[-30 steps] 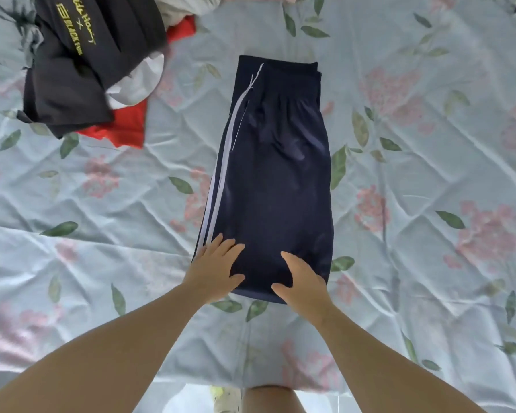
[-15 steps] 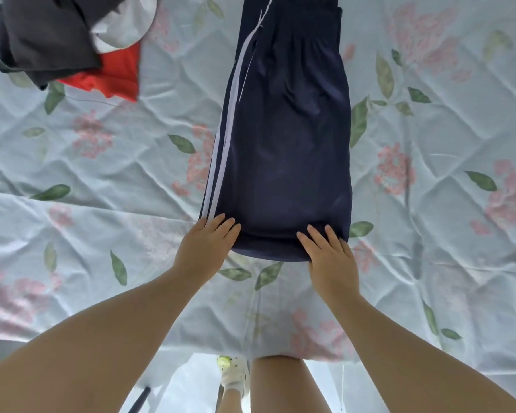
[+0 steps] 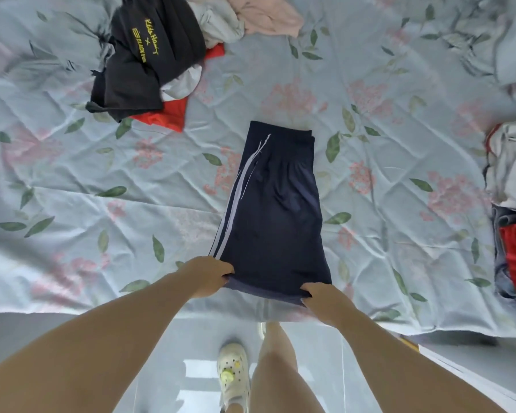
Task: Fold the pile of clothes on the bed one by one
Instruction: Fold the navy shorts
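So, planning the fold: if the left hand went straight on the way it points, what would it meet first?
Probably the navy shorts themselves: the left hand grips their near hem corner and points across their dark panel. Past that, only floral bedsheet, though height is unclear.

- To the left of the navy shorts (image 3: 277,222) the bed (image 3: 102,180) shows bare sheet from the near edge up to the heap of clothes (image 3: 143,64) towards the far left corner.
- That heap, a dark top over red and white pieces, blocks the far left; a pink garment (image 3: 265,16) lies just beside it at the far edge.
- To the right of the shorts, bare sheet runs to a second heap (image 3: 510,174) crowding the right edge.
- Bare sheet lies between the waistband and the far edge.
- At the near edge the left hand (image 3: 209,275) and right hand (image 3: 325,296) grip the hem.
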Tool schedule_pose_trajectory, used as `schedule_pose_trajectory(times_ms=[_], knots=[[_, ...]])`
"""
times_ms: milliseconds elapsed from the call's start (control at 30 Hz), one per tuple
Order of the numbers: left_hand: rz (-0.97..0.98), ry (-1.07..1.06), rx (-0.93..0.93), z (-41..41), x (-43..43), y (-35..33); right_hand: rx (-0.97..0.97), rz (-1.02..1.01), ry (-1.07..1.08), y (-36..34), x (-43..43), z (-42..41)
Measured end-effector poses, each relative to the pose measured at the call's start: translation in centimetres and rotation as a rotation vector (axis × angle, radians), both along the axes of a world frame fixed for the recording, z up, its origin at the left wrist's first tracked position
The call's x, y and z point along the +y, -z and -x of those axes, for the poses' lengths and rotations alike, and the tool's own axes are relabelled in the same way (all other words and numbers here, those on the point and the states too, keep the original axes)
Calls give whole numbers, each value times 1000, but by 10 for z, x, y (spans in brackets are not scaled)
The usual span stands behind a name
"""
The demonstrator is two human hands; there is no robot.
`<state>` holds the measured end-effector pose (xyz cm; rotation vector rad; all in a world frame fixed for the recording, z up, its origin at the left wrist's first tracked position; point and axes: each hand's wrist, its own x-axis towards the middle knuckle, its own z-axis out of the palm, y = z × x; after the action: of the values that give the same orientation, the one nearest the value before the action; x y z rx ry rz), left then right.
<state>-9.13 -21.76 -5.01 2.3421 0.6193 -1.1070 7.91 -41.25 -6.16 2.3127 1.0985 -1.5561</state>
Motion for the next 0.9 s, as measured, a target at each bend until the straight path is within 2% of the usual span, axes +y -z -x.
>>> schedule_pose_trajectory(times_ms=[333, 600, 767, 900], knots=[[53, -92, -135, 47, -25, -25, 87, 21, 181, -32, -33, 36], [-23, -199, -399, -20, 29, -30, -276, -204, 300, -40, 9, -29], [-103, -211, -472, -95, 85, -33, -390, -339, 382, -39, 64, -88], [-152, -232, -461, -142, 127, -21, -426, -382, 401, -26, 108, -132]])
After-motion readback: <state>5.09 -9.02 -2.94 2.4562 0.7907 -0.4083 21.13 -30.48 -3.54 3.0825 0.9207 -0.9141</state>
